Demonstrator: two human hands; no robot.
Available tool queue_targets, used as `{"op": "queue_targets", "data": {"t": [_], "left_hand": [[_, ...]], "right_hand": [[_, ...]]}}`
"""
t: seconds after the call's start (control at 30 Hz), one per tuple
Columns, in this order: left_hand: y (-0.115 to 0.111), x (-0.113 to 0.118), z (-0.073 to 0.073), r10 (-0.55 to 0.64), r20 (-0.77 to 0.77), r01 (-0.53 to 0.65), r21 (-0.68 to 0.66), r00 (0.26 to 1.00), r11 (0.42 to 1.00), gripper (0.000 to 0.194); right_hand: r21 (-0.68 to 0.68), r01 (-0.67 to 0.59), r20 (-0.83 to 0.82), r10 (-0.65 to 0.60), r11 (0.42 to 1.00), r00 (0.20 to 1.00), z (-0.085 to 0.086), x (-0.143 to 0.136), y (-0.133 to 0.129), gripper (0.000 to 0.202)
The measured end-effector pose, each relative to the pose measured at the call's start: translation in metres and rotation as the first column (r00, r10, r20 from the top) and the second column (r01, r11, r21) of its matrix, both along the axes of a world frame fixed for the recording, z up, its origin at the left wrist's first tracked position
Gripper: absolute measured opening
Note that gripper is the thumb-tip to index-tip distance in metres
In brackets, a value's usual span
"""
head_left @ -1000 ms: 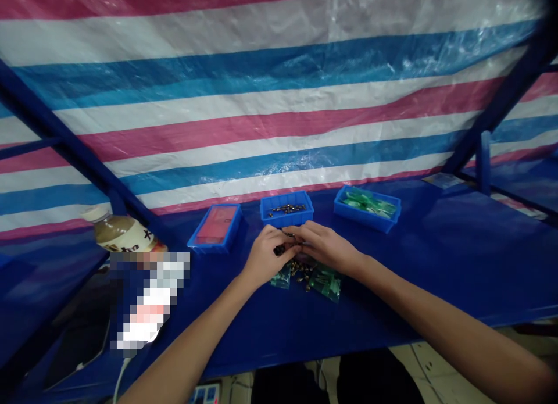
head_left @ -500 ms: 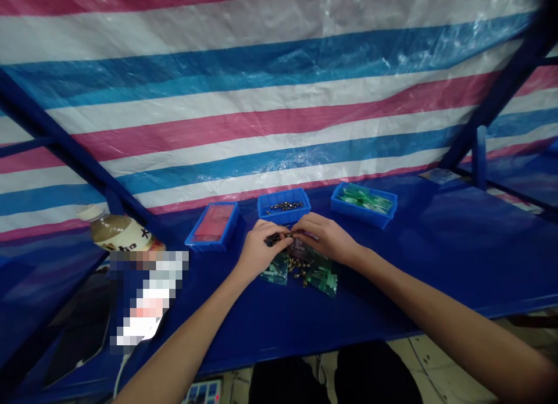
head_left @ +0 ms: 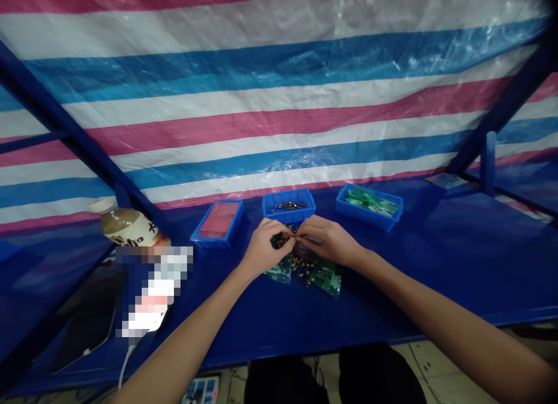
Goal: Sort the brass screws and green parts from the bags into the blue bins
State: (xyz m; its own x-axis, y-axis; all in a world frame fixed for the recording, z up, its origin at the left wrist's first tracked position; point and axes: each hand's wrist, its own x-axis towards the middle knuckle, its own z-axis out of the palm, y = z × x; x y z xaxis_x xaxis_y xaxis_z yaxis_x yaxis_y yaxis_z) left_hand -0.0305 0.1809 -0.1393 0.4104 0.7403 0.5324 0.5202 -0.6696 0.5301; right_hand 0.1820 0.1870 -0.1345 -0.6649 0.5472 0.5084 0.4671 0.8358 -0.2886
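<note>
My left hand (head_left: 268, 246) and my right hand (head_left: 330, 241) meet over the middle of the table, fingertips pinched close together. What sits between the fingertips is too small to make out. Just below them lies a loose heap of small brass-coloured and dark metal fittings (head_left: 300, 265), partly covered by both hands. A pinkish clear plastic piece (head_left: 304, 250) shows beside my right fingers. Two green plastic bags with pale, thin pieces inside flank the heap: one bag (head_left: 281, 270) under my left hand, the other bag (head_left: 326, 278) below my right.
Behind my hands stand a blue bin of pink plastic sheets or bags (head_left: 200, 239), a blue bin of metal fittings (head_left: 288, 214) and a blue bin of green bags (head_left: 370, 218). At left are a drink bottle (head_left: 131, 228), a blurred-out device with a cable, and a dark tablet-like slab (head_left: 87, 328).
The whole view has shifted slightly, so things appear a little further right. Both hands keep their pinch over the heap, with only slight finger movement.
</note>
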Motion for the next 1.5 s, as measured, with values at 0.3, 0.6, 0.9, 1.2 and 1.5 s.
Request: {"op": "queue_targets", "data": {"t": [0.3, 0.6, 0.9, 1.2, 1.5], "left_hand": [[0.002, -0.001, 0.001, 0.077, 0.000, -0.077, 0.031, 0.997, 0.997, 0.017], [0.013, -0.010, -0.007, 0.230, -0.070, -0.221, 0.118, 0.971, 0.968, 0.017], [0.019, -0.012, -0.011, 0.259, -0.089, -0.246, 0.141, 0.962, 0.959, 0.018], [0.020, -0.010, -0.010, 0.263, -0.143, -0.245, 0.133, 0.954, 0.960, 0.019], [0.018, -0.003, -0.014, 0.237, -0.154, -0.219, 0.127, 0.959, 0.967, 0.016]], "right_hand": [[0.048, 0.145, -0.087, -0.140, 0.988, 0.986, -0.001, -0.002, 0.008, 0.021], [0.199, 0.350, -0.040, -0.349, 0.915, 0.936, -0.001, 0.001, 0.028, 0.031], [-0.069, 0.373, 0.158, -0.359, 0.925, 0.920, -0.017, -0.018, 0.016, 0.009], [-0.031, 0.381, 0.208, -0.367, 0.924, 0.907, -0.016, -0.023, 0.015, 0.008], [0.019, 0.274, 0.232, -0.271, 0.961, 0.934, -0.014, -0.023, 0.015, 0.014]]}}
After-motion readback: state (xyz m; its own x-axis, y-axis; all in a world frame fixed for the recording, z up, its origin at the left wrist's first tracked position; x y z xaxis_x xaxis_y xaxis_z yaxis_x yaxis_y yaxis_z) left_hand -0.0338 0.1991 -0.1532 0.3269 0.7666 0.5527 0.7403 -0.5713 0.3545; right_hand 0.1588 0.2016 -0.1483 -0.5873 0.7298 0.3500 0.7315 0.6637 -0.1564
